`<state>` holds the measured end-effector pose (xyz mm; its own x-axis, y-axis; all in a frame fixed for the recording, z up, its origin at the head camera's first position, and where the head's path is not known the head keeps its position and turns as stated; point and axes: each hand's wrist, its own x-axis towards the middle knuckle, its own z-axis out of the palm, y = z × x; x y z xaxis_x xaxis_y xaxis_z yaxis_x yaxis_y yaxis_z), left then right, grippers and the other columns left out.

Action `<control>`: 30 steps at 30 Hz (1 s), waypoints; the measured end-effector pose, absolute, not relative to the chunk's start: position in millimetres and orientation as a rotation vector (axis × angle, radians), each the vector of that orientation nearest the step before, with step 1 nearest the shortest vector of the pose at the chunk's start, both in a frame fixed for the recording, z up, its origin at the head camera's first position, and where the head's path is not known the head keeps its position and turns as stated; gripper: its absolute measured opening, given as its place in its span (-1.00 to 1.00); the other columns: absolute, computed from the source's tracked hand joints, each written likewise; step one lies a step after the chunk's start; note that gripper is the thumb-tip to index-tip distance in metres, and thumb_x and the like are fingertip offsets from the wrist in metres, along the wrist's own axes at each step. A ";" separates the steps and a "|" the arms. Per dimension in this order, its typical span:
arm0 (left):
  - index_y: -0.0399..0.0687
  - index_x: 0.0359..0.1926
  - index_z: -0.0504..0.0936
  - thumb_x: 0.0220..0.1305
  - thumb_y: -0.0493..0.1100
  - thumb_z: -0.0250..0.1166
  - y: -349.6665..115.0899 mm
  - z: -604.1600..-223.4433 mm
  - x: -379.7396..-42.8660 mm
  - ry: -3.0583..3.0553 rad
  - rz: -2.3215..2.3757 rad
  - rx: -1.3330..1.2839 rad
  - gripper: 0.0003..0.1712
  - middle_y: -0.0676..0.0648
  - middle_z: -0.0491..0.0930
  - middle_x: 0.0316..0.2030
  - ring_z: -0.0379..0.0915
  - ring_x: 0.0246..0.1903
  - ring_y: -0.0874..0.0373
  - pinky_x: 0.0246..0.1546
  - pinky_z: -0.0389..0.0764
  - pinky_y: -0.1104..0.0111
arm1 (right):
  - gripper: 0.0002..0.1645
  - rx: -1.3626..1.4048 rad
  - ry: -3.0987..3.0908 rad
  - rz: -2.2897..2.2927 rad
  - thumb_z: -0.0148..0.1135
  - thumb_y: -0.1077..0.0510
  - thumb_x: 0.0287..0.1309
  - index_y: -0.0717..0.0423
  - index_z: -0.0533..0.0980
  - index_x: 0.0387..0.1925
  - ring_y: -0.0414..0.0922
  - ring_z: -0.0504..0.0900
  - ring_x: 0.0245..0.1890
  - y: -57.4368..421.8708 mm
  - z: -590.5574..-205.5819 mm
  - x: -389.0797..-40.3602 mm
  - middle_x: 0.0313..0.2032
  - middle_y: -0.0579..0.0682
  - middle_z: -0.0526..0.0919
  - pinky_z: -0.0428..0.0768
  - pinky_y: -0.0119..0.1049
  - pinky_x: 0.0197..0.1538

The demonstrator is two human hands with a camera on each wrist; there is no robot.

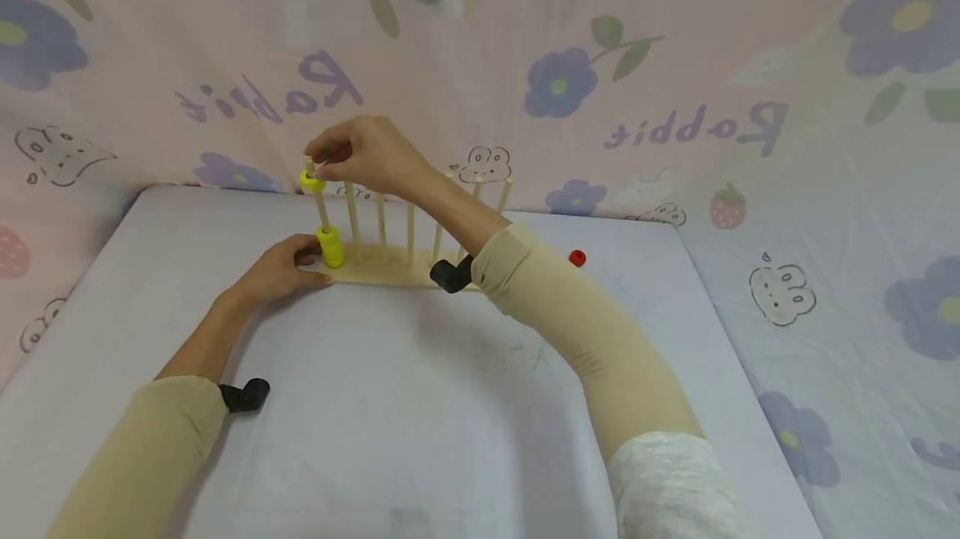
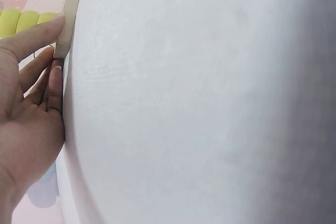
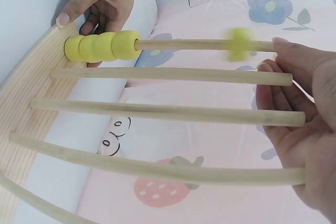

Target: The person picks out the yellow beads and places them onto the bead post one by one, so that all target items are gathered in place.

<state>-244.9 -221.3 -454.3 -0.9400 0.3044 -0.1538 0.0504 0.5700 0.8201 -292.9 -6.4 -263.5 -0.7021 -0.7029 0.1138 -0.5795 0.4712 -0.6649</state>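
Note:
A wooden peg rack [image 1: 375, 274] with several upright pegs stands on the table. Its leftmost peg carries a stack of several yellow beads [image 1: 330, 247] at the bottom. Higher on that peg is a single yellow bead [image 1: 312, 182], blurred in the right wrist view and apart from the stack. My right hand [image 1: 371, 154] is at the peg's top; its thumb and fingertips are beside the tip, just clear of the bead. With the thumb on the base and fingers at its end, my left hand [image 1: 281, 272] grips the rack's left end.
A small red bead [image 1: 577, 258] lies on the white table [image 1: 360, 406], right of the rack. Behind the table hangs a patterned cloth [image 1: 450, 47]. The other bare pegs [image 3: 173, 108] stand under my right forearm.

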 end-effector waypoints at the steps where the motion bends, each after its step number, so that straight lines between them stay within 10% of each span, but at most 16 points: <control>1: -0.42 0.42 0.18 0.20 -0.18 0.45 -221.1 -454.2 -244.5 2.529 1.311 0.295 -0.09 -0.41 0.27 0.34 0.26 0.29 -0.28 0.37 0.27 -0.05 | -0.63 -1.117 2.538 -1.053 0.38 0.15 0.22 0.09 0.65 0.06 -0.39 0.64 -0.11 -6.4 -263.7 -292.9 -0.07 -0.14 0.74 0.56 -0.62 -0.03; 30: -0.40 0.44 0.14 0.19 -0.18 0.46 -222.4 -455.5 -244.5 2.514 1.302 0.275 -0.05 -0.43 0.23 0.37 0.24 0.29 -0.31 0.37 0.24 -0.08 | -0.71 -1.133 2.507 -1.545 0.40 0.21 0.19 0.20 0.69 -0.05 -0.26 0.71 -0.18 48.2 -243.1 -276.9 -0.14 -0.05 0.76 0.64 -0.43 -0.01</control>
<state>-244.5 -222.4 -455.5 -0.9378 0.3013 -0.1722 0.0333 0.5721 0.8195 -276.9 48.2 -243.1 -0.7422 -0.5637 0.3625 -0.5771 0.2625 -0.7733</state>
